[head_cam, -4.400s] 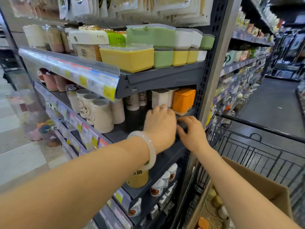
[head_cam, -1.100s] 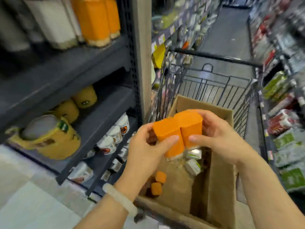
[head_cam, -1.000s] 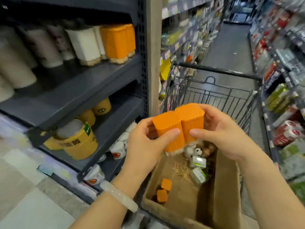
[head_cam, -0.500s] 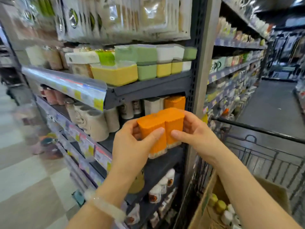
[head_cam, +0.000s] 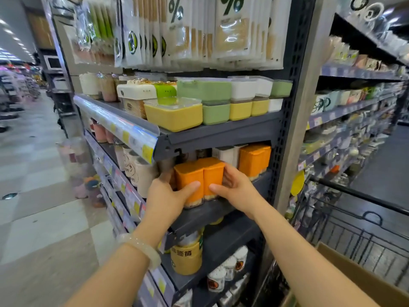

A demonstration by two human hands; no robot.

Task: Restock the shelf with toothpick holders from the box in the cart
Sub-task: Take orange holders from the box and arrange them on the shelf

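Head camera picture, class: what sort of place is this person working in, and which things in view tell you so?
Most likely a supermarket or homeware shop aisle. Price tags run along the shelf edge, packaged goods hang in rows above stacked containers, and a wire shopping cart stands beside the shelving, while both hands set orange toothpick holders on a shelf.

"%" on hanging packets (head_cam: pixel 230 29)

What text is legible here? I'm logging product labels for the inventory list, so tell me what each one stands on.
"%": on the white hanging packets above the top shelf.
Chinese characters on the yellow canister, lower shelf: too blurred to read.
Shelf-edge price tags: too blurred.
Orange toothpick holders: no text visible.
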